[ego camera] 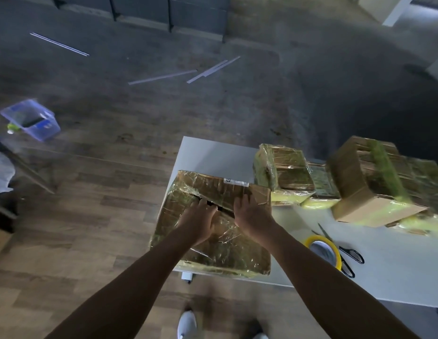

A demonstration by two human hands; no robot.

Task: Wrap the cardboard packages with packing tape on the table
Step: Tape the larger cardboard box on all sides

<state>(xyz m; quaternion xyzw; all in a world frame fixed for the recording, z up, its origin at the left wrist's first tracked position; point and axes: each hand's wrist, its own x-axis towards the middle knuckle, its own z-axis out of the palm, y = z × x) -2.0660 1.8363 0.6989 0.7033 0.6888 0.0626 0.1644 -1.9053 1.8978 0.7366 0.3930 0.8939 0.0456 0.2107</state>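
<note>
The left forearm (139,277) and right forearm (311,265) are bare and extend forward, converging. The left grip (197,223) is palm down, fingers extended and close together. The right grip (252,214) is just beside it, palm down, fingers straight and slightly spread.

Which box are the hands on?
The biggest package, at the left end of the table. The left hand and right hand both rest on its top; the smaller packages stacked to the right are untouched.
</note>
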